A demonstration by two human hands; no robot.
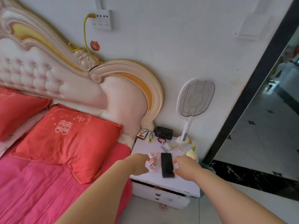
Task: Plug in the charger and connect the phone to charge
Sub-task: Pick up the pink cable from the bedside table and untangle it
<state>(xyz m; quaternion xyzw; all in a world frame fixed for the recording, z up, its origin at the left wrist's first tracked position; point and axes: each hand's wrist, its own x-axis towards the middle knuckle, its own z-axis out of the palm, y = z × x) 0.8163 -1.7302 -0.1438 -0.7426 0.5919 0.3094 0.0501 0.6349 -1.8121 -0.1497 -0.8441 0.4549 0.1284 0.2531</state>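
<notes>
A flat black rectangular phone (167, 164) lies face up on the white bedside cabinet (169, 185). The left hand (140, 164) reaches in left of the phone, fingers spread over a coiled pink charging cable (152, 161). The right hand (186, 167) hovers at the phone's right edge, fingers curled apart, gripping nothing.

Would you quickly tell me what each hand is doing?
Left hand: open, empty, reaching toward the pink cable.
Right hand: open, empty, beside the phone.

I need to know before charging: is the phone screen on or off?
Off: the phone lies flat on the nightstand, its screen fully dark.
</notes>
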